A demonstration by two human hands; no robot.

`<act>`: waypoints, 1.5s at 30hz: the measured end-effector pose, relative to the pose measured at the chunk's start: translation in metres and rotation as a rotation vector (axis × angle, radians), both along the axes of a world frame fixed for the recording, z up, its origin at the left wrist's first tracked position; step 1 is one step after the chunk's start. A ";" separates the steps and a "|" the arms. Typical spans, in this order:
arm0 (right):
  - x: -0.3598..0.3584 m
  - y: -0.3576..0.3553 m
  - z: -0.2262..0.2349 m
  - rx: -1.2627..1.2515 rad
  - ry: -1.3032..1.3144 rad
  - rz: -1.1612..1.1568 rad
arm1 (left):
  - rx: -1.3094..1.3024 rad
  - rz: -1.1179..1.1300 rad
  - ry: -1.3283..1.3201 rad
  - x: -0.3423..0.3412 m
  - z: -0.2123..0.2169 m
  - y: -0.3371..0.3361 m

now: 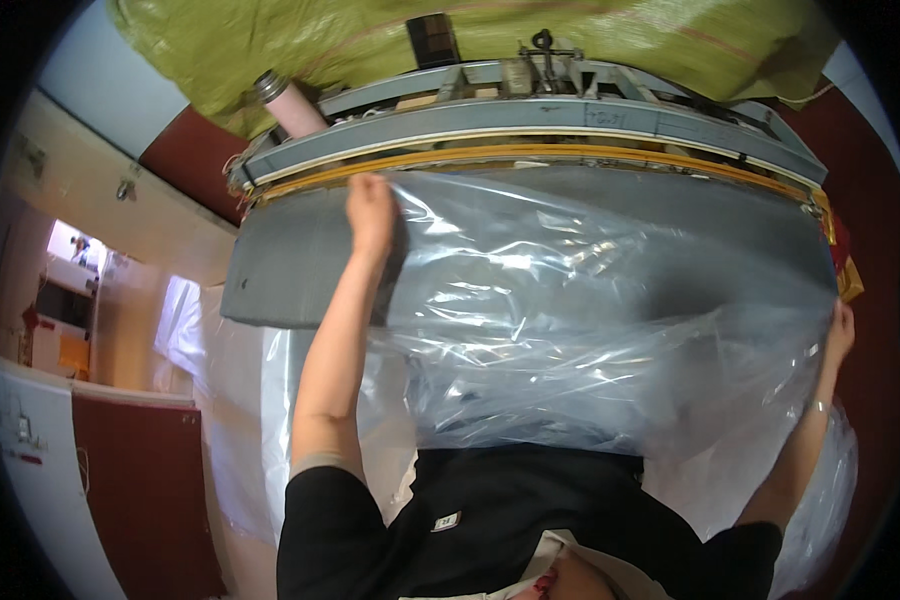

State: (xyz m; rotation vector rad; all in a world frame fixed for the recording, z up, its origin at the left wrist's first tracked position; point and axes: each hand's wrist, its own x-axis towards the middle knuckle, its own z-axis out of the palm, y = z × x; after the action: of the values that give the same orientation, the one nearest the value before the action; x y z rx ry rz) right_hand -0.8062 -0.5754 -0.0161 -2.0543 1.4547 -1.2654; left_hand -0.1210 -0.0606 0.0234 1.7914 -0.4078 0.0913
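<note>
Left hand [371,215] and right hand [840,327] pinch the clear, shiny plastic sheet [530,262] between them; the laying-out step, I think; next needs even pulling.

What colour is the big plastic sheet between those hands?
The plastic sheet is clear; see head view.

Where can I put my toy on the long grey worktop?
Two bare patches on the long grey worktop: left of the left hand, and back right, between the long yellow rail and the clear, wrinkled plastic sheet. That sheet crowds the middle.
</note>
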 end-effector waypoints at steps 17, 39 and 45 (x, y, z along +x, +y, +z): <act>0.322 0.008 0.012 -0.035 -0.235 -0.033 | -0.083 0.328 -0.163 0.141 -0.026 0.076; 0.283 0.065 0.041 -0.105 -0.338 0.356 | 0.660 0.302 -0.467 0.019 -0.005 0.129; 0.117 0.146 0.045 0.162 0.202 0.373 | 0.469 0.203 -0.887 -0.029 0.021 0.112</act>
State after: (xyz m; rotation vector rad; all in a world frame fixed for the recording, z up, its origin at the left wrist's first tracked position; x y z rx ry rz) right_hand -0.6894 -0.4295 0.0286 -2.2553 1.1321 -0.7886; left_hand -0.1505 0.0513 0.0442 2.1815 -0.9259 1.0279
